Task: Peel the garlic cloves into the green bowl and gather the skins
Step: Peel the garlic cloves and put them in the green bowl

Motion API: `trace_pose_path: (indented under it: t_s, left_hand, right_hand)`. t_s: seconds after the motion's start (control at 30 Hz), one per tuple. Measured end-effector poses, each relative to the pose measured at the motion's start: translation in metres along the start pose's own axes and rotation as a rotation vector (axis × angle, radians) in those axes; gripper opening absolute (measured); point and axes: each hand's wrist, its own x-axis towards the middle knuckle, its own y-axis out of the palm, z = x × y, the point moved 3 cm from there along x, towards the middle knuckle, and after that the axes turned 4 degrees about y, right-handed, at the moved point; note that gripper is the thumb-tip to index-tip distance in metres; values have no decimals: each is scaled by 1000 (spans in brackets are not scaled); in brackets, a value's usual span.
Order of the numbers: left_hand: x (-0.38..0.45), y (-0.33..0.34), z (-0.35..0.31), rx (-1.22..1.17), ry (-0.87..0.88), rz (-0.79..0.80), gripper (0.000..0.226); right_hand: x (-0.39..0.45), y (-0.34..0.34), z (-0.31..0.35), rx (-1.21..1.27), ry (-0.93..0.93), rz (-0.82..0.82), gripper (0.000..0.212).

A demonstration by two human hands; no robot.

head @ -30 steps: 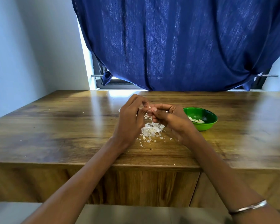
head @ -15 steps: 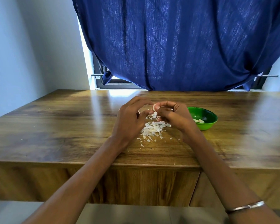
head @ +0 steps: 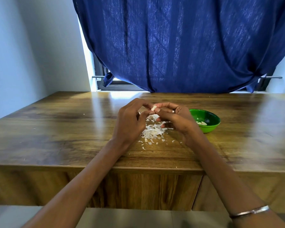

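Both hands meet above the middle of the wooden table (head: pixel 56 129). My right hand (head: pixel 174 117) pinches a small pale garlic clove (head: pixel 153 108) between thumb and forefinger. My left hand (head: pixel 130 119) has its fingertips curled onto the same clove from the left. Below the hands lies a heap of white garlic skins (head: pixel 152 132). The green bowl (head: pixel 211 127) stands just right of my right hand, with a few peeled cloves (head: pixel 201 123) inside.
Loose flakes of skin are scattered on the wood in front of the heap. A dark blue curtain (head: pixel 179 46) hangs behind the table's far edge. The near edge of the table runs below my forearms.
The hands have lifted the clove slightly, and it now shows between the fingertips. A bit more skin lies on the heap.
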Motion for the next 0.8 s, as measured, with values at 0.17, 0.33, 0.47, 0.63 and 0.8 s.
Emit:
trace_pose_path:
  t_s: [0.17, 0.33, 0.47, 0.63, 0.8]
  left_hand:
    - [0, -2, 2, -38, -50, -48, 12]
    - [0, -1, 2, -30, -40, -41, 12]
    - [0, -1, 1, -25, -39, -32, 10]
    - [-1, -1, -4, -8, 9, 5, 8]
    - [0, -2, -3, 21, 9, -6, 10]
  right_hand:
    - [0, 0, -1, -88, -63, -12, 19]
    - [-1, 0, 0, -128, -120, -41, 19]
    - [0, 1, 0, -139, -153, -47, 12]
    - [1, -1, 0, -149, -225, -106, 4]
    - [7, 2, -5, -249, -231, -94, 7]
